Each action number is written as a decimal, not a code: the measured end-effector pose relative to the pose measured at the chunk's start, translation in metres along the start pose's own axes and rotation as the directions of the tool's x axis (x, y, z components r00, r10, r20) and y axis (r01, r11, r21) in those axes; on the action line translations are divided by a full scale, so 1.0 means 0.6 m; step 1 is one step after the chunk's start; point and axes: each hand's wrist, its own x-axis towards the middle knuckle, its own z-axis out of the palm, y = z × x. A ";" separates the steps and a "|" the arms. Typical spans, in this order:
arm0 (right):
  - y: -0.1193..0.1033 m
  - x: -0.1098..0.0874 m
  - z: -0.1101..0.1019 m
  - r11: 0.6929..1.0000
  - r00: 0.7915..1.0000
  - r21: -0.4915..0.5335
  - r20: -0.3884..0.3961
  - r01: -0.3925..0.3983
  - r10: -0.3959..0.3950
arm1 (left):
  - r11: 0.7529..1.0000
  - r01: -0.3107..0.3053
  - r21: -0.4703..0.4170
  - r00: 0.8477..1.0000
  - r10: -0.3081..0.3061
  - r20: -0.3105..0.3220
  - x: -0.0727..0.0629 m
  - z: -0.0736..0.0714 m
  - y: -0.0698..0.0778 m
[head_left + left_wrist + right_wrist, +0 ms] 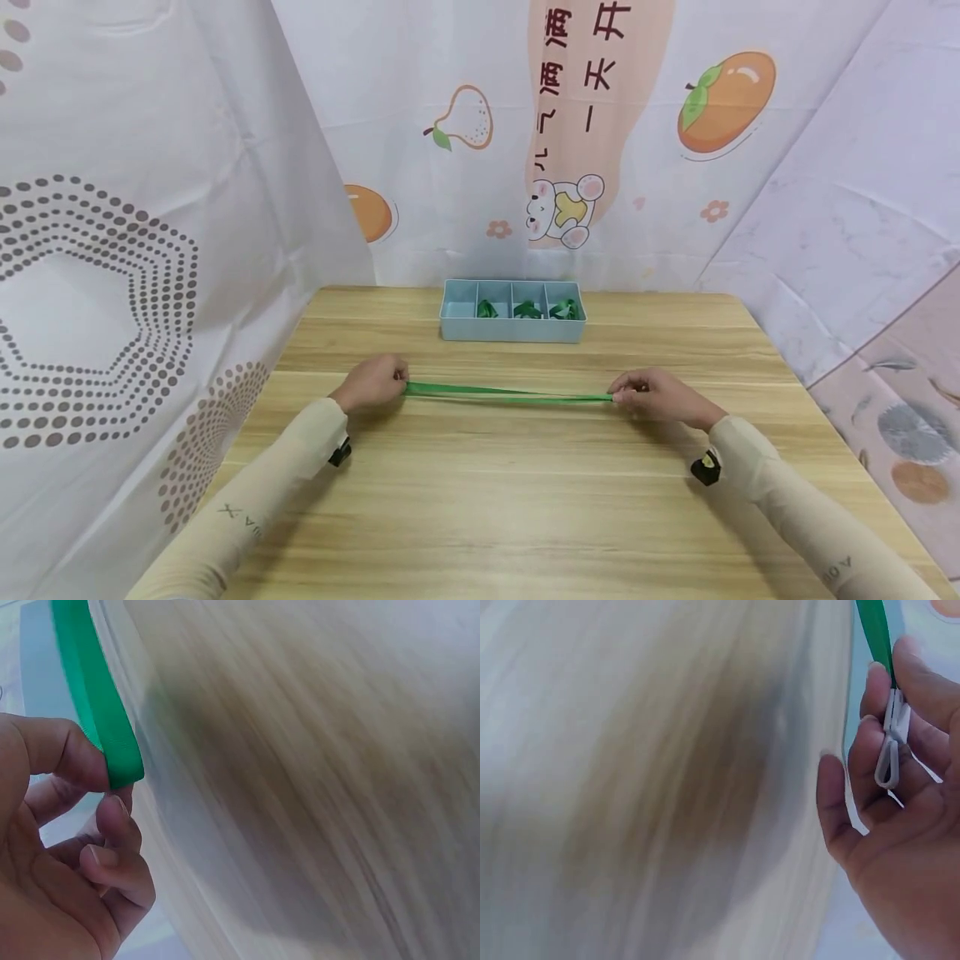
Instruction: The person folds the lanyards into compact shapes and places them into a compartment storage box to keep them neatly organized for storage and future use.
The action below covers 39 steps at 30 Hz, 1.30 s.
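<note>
A green lanyard [442, 389] is stretched in two strands, side to side, over the wooden table. At one end, my left hand [372, 382] pinches its folded loop between thumb and fingers, and the band [105, 720] runs upward from the fingertips in the left wrist view. My right hand [663, 396] grips the other end, where a pale plastic clip [893, 727] hangs from the strap. In the right wrist view, thumb and index finger close on the clip's top while the little finger [831, 780] stands apart.
Beyond the hands, a light blue divided box [510, 330] stands near the table's back edge. Coiled green lanyards [527, 310] lie in its three right compartments. Printed curtains [480, 192] hang behind and at both sides of the wooden table [480, 500].
</note>
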 end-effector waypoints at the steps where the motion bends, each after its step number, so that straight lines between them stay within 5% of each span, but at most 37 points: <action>1: -0.003 0.001 -0.003 1.000 1.000 0.019 -0.018 -0.014 0.014 | 1.000 0.001 -0.004 1.000 -0.001 -0.005 -0.001 0.000 -0.001; 7: -0.044 0.013 -0.036 0.956 0.977 0.294 -0.199 -0.014 0.075 | 0.998 0.001 -0.058 0.998 -0.004 -0.063 -0.003 0.000 -0.008; 13: -0.135 0.029 -0.088 0.857 0.906 0.481 -0.421 0.182 0.044 | 0.986 -0.113 -0.125 0.994 0.110 -0.028 0.004 0.010 0.004; 17: -0.199 0.043 -0.116 0.759 0.871 0.561 -0.490 0.331 -0.017 | 0.960 -0.198 -0.198 0.976 0.213 0.054 0.009 0.017 0.023; 18: -0.214 0.047 -0.120 0.756 0.863 0.553 -0.503 0.350 -0.032 | 0.952 -0.217 -0.214 0.968 0.238 0.077 0.011 0.020 0.028; 20: -0.242 0.054 -0.128 0.761 0.854 0.527 -0.516 0.380 -0.069 | 0.941 -0.241 -0.237 0.955 0.274 0.118 0.016 0.024 0.038; 26: -0.311 0.071 -0.137 0.875 0.851 0.321 -0.497 0.363 -0.170 | 0.924 -0.303 -0.235 0.935 0.336 0.116 0.040 0.029 0.076; 34: -0.385 0.077 -0.138 0.953 0.888 0.028 -0.371 0.302 -0.271 | 0.816 -0.458 -0.351 0.889 0.428 -0.166 0.083 -0.023 0.213; 39: -0.424 0.089 -0.144 0.926 0.857 -0.110 -0.353 0.360 -0.375 | 0.715 -0.515 -0.473 0.857 0.414 -0.307 0.096 -0.062 0.293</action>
